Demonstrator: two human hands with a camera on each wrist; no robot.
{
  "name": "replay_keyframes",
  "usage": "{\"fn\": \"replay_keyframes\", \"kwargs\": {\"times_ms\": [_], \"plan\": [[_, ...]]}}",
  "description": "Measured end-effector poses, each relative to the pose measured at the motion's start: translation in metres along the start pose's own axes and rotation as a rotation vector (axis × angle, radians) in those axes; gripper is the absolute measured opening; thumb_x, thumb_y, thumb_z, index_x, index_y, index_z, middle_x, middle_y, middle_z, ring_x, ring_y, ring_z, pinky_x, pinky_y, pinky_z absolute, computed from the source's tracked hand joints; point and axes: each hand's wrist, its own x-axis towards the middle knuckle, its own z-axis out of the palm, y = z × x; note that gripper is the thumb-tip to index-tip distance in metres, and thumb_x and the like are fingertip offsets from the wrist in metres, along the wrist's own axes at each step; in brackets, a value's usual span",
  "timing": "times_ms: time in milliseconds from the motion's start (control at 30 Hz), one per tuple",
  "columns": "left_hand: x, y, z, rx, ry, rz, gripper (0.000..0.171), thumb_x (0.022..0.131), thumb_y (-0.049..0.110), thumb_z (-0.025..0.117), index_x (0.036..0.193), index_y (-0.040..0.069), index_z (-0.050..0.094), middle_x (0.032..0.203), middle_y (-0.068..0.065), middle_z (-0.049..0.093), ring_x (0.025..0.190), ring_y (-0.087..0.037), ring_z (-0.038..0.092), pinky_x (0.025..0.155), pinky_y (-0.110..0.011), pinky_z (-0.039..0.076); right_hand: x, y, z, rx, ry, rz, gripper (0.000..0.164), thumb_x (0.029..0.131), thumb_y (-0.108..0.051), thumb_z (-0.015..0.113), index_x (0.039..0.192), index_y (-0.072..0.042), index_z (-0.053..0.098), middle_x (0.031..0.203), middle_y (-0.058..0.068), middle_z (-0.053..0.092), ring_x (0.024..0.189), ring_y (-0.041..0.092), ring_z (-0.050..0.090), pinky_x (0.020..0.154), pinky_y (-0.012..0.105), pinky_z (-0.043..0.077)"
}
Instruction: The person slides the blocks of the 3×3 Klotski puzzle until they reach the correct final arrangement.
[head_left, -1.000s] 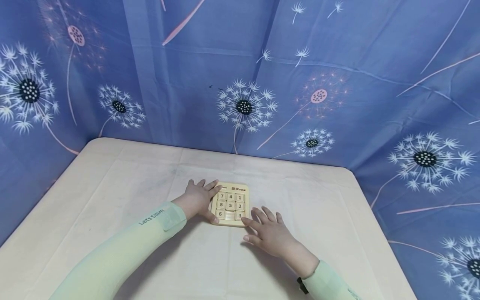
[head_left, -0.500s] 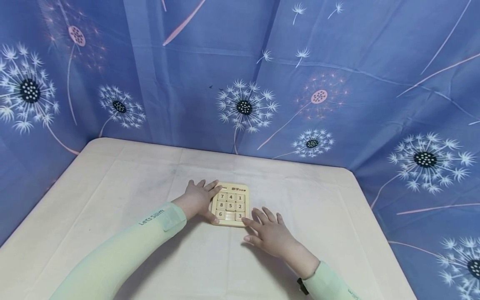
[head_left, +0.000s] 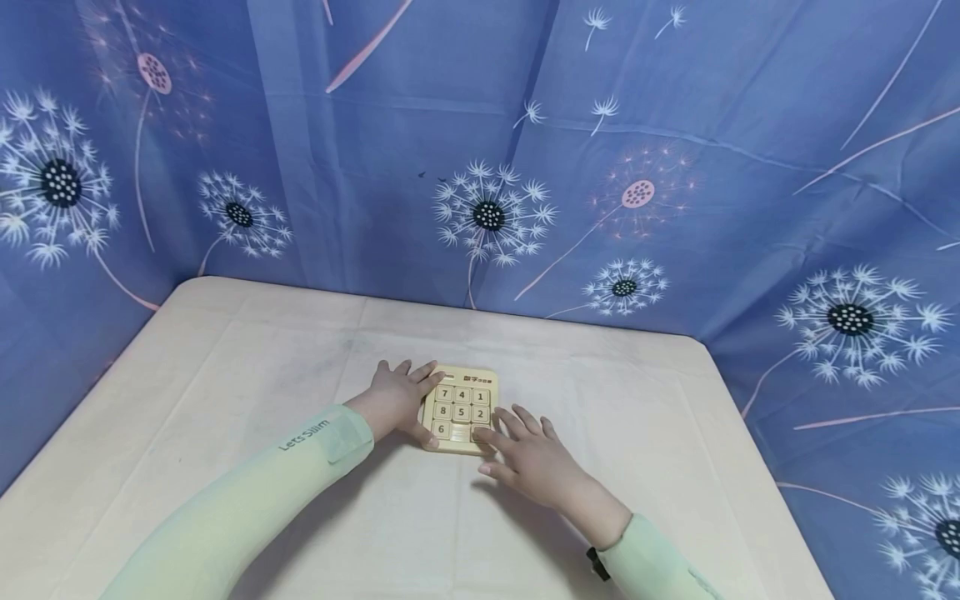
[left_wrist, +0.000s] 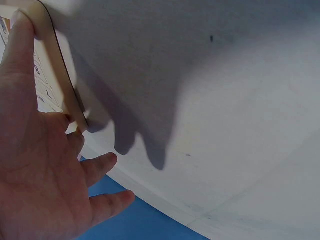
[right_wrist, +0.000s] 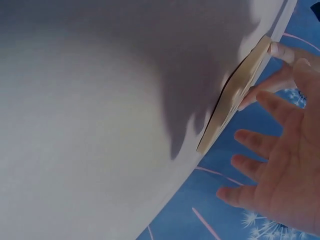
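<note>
A cream sliding number puzzle [head_left: 487,421] lies flat on the table, its numbered tiles in three rows with a gap in the middle of the bottom row. My left hand [head_left: 396,398] rests along its left side with fingers spread; the thumb touches the near left corner and the index finger the far left edge. In the left wrist view the thumb [left_wrist: 19,45] lies on the frame's corner. My right hand [head_left: 536,457] is at the near right corner, its index fingertip over the bottom-right tile, covering its number. The other right fingers [right_wrist: 250,167] are extended, off the board.
The puzzle stands on a pale cloth-covered table [head_left: 300,350] with rounded far corners. A blue curtain [head_left: 360,167] printed with dandelions hangs behind the table and along both sides.
My right hand has shifted slightly left and forward, so its index fingertip now covers the bottom-right tile, whose 3 showed before. My left hand and the board have stayed put.
</note>
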Motion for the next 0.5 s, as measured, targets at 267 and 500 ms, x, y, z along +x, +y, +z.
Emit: {"fn": "replay_keyframes", "kwargs": {"times_ms": [267, 500], "plan": [[0.0, 0.0, 0.001, 0.002, 0.001, 0.003, 0.117, 0.073, 0.074, 0.076, 0.164, 0.022, 0.024, 0.175, 0.001, 0.017, 0.159, -0.037, 0.025, 0.127, -0.064, 0.024, 0.008, -0.005, 0.002, -0.002, -0.001, -0.032, 0.051, 0.102, -0.046, 0.056, 0.147, -0.022, 0.057, 0.161, 0.019, 0.042, 0.15, 0.049, 0.036, 0.115, 0.078, 0.032], [0.001, -0.001, 0.001, 0.001, 0.002, 0.008, 0.117, 0.073, 0.074, 0.076, 0.164, 0.022, 0.024, 0.175, 0.001, 0.017, 0.159, -0.038, 0.025, 0.127, -0.065, 0.024, 0.013, -0.01, 0.004, -0.008, -0.012, -0.035, 0.052, 0.102, -0.047, 0.056, 0.148, -0.022, 0.056, 0.162, 0.018, 0.042, 0.151, 0.049, 0.035, 0.116, 0.077, 0.031]]}}
